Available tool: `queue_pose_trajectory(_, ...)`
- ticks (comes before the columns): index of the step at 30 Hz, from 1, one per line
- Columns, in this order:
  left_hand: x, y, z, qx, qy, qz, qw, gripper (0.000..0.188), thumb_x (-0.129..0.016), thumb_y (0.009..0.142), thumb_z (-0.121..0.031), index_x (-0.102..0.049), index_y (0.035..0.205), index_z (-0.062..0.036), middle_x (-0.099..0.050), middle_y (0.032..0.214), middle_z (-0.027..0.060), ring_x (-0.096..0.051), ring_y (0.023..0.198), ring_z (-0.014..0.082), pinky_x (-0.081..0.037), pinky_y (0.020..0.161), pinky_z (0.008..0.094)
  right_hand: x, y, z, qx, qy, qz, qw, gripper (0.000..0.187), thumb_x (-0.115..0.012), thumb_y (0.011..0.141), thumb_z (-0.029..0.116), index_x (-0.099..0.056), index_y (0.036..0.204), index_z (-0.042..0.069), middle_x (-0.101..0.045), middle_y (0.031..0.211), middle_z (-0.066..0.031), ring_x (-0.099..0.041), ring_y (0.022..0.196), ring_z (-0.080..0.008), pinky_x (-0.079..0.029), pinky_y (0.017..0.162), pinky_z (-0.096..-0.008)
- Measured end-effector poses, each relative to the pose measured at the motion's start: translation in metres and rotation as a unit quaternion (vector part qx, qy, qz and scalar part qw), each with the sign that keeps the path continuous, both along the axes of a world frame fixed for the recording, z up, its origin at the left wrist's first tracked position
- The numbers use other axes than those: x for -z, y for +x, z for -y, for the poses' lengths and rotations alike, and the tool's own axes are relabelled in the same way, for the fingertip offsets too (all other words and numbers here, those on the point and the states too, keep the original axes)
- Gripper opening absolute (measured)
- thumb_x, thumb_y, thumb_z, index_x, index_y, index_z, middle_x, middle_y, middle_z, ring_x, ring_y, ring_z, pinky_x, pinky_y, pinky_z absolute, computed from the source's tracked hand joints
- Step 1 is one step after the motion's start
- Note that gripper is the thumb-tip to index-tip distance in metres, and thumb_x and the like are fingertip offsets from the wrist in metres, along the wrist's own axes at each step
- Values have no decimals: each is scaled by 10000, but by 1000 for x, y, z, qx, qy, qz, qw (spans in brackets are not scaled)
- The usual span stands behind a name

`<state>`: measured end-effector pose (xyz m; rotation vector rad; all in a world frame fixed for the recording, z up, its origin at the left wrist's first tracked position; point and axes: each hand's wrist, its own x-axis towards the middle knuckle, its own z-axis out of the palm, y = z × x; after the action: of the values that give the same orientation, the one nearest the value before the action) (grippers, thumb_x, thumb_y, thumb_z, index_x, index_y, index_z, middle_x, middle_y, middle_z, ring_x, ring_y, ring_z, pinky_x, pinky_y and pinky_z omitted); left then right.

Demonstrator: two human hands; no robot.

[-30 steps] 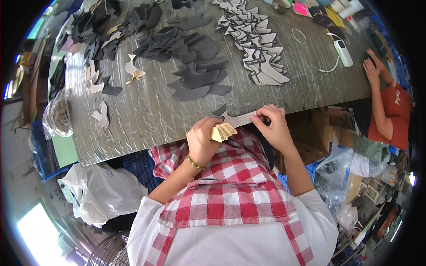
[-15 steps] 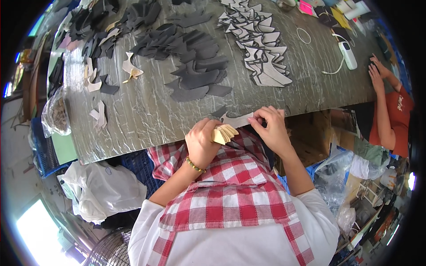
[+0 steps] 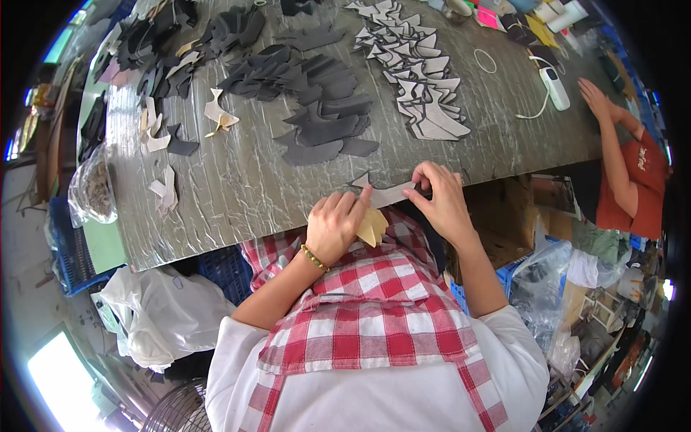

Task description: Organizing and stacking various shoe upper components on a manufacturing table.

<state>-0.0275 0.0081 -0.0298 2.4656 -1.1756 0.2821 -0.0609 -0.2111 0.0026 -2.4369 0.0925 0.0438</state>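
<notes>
At the table's near edge lies a light grey cut piece (image 3: 391, 195) with a curved outline and a pointed left tip, over a dark piece whose edge shows at that tip. My left hand (image 3: 335, 229) is closed round a small fanned bundle of cream cut pieces (image 3: 373, 229) hanging below its fingers. Its index finger presses on the grey piece's left part. My right hand (image 3: 443, 201) pinches the right end of the same grey piece between thumb and fingers.
Ahead lie piles of dark cut pieces (image 3: 320, 126) and a long overlapping row of grey-faced pieces (image 3: 435, 119). Loose cream scraps (image 3: 218, 113) are at the left. A white device (image 3: 554, 89) with a cable lies at the right, near a co-worker's hands (image 3: 601, 102).
My left hand has shifted slightly right, its index finger now pressing the grey piece. The cream bundle has turned downward. The co-worker's hands have moved a little left and up.
</notes>
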Motion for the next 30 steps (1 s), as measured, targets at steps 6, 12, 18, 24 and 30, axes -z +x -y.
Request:
queue_pose_trajectory(6, -4, -1, 1, -48, -9, -44, 998, 424, -664, 804, -192, -594, 1198, -53, -516, 714, 37, -555, 635, 190, -462, 562, 324, 6, 1, 1, -29, 5, 35, 999, 195, -685, 791, 164, -575, 944, 112, -527, 902, -24, -521, 889, -214, -339, 793, -365)
queue_pose_trajectory(12, -12, 7, -5, -88, 1, -155, 984, 578, -693, 732, -103, -512, 1280, -71, -568, 767, 97, -593, 686, 282, -489, 595, 366, 2, 5, 4, -68, -23, 50, 996, 173, -676, 794, 140, -573, 927, 102, -541, 917, -26, -509, 938, -233, -338, 844, -368)
queue_pose_trajectory(18, -13, 16, -22, -71, -356, -544, 756, 340, -625, 828, -65, -525, 1153, -38, -589, 798, 61, -613, 706, 190, -485, 605, 294, 16, 24, 38, 48, -69, 178, 981, 77, -646, 813, 146, -588, 844, 105, -594, 859, -28, -526, 905, -249, -338, 833, -394)
queue_pose_trajectory(24, -37, 18, -4, -72, -496, -738, 452, 245, -596, 927, -128, -560, 1123, 16, -656, 928, 83, -657, 889, 179, -587, 742, 331, -12, 51, 26, 92, -101, 281, 950, 253, -668, 831, 164, -581, 1047, 63, -596, 941, -82, -548, 893, -254, -408, 816, -386)
queue_pose_trajectory(30, -23, 14, 4, -99, -456, -680, 566, 190, -623, 910, -96, -581, 1057, 17, -669, 949, 102, -678, 837, 188, -587, 716, 295, -38, 37, -26, -79, 237, 50, 967, 167, -662, 851, 113, -613, 977, 15, -596, 834, -52, -529, 661, -125, -436, 600, -261)
